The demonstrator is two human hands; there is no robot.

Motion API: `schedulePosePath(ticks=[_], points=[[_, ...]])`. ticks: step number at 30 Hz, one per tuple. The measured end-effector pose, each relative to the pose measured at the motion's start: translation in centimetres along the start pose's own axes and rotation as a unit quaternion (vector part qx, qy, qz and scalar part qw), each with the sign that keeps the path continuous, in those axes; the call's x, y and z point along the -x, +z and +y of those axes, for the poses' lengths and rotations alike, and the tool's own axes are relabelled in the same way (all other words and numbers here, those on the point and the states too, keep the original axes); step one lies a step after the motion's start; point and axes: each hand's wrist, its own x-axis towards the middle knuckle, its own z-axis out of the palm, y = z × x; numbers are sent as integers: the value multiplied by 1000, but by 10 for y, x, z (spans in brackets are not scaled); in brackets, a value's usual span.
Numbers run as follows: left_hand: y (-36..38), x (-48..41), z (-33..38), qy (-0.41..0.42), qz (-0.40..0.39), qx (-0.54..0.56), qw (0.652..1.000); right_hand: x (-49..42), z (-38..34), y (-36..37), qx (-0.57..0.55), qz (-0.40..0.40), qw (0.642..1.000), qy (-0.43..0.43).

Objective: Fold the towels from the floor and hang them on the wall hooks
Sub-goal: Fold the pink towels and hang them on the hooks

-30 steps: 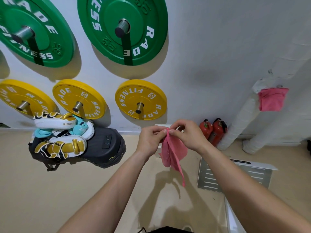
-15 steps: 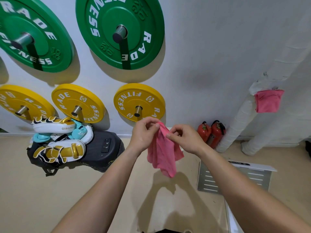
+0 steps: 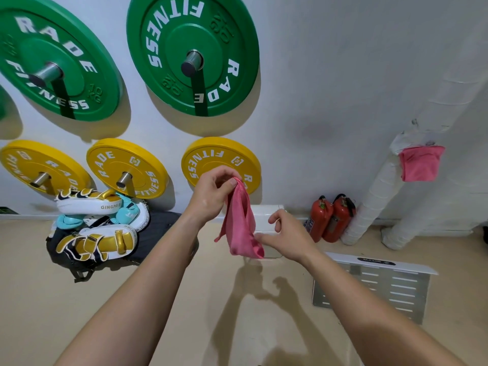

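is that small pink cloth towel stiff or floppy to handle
Probably floppy: the small pink cloth towel droops in folds from the left hand's pinch. Likely light, since a fingertip pinch carries it. It probably won't keep a fold unsupported.

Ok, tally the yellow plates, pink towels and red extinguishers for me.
yellow plates: 3
pink towels: 2
red extinguishers: 2
total: 7

The right hand [image 3: 286, 235] moves down to the pink towel's [image 3: 239, 223] lower end; the left hand [image 3: 211, 192] alone pinches the top
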Motion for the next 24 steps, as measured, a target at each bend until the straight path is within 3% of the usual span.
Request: schedulePosePath(ticks=[3, 8, 12, 16, 21, 24], points=[[-1, 2, 1, 0, 3, 14, 1000, -2, 0, 24, 42, -33, 999, 13], [-9, 6, -1, -4, 20, 35, 999, -3, 17, 35, -2, -94, 996, -1], [-13, 9, -4, -10, 18, 51, 999, -3, 28, 38, -81, -73, 994, 22], [-12, 12, -4, -11, 22, 43, 999, 3, 26, 41, -158, -164, 971, 74], [-19, 15, -5, -23, 48, 38, 998, 10, 32, 43, 10, -176, 984, -27], [-25, 15, -8, -28, 105, 17, 994, 9, 37, 40, 94, -71, 993, -25]])
